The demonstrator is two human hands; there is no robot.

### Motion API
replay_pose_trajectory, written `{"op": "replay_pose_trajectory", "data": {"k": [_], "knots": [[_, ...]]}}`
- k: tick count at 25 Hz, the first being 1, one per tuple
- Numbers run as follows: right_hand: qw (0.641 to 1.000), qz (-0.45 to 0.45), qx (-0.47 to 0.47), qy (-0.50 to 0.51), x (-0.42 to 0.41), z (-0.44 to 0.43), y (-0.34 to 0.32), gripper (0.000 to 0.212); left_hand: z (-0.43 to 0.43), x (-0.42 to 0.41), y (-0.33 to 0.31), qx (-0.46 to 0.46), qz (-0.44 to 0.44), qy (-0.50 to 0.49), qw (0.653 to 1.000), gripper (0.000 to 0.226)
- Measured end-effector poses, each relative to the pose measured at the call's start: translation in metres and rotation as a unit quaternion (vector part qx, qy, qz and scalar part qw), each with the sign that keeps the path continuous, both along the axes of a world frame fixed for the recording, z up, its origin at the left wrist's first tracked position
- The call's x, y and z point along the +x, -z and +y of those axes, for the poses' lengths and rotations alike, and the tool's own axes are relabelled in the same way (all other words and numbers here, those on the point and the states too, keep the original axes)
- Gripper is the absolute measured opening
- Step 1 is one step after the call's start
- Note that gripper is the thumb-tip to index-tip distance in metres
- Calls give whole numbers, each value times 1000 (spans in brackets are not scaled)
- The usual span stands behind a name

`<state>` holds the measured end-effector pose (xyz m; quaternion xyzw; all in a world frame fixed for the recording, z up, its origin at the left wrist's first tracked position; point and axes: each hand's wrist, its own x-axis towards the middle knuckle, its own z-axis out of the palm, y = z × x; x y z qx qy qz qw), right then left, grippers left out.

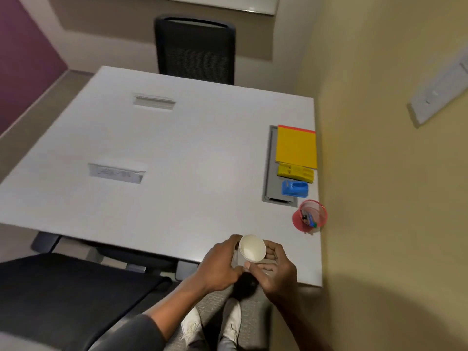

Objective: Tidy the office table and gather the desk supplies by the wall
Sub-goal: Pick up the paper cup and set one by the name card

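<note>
Both the left hand [217, 264] and the right hand [274, 267] are closed around a white paper cup [252, 248] over the bench's [177, 148] near edge. The cup is best kept upright and carried toward one o'clock, set beside the red mesh pen holder [310, 216] near the wall [379, 173].

We are seeing a white table [177, 148], a yellow pad [296, 148] edged in orange-red, a yellow stapler [295, 172], a blue tape dispenser [295, 187], a red mesh cup [310, 215], a cream paper cup [252, 248], black chairs [195, 49], yellowish wall [379, 173] and white shoes [231, 323].
</note>
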<state>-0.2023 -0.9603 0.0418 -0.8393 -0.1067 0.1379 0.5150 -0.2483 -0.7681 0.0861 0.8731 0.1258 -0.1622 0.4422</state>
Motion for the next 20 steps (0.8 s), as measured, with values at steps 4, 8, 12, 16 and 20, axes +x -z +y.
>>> {"op": "replay_pose_trajectory", "data": {"k": [4, 8, 12, 16, 20], "knots": [[993, 24, 9, -116, 0, 32, -17, 71, 23, -41, -12, 33, -34, -99, 994, 68], [971, 43, 22, -235, -6, 61, -37, 76, 30, -87, -11, 81, -52, -191, 977, 66], [941, 67, 10, -333, -20, 81, -52, 71, 27, -137, -5, 54, -42, -278, 958, 68], [899, 85, -15, -430, -53, 101, -57, 72, 29, -195, -2, 47, -30, -319, 946, 62], [872, 73, -44, -482, -102, 117, -55, 74, 26, -257, 1, 32, -28, -350, 936, 59]]}}
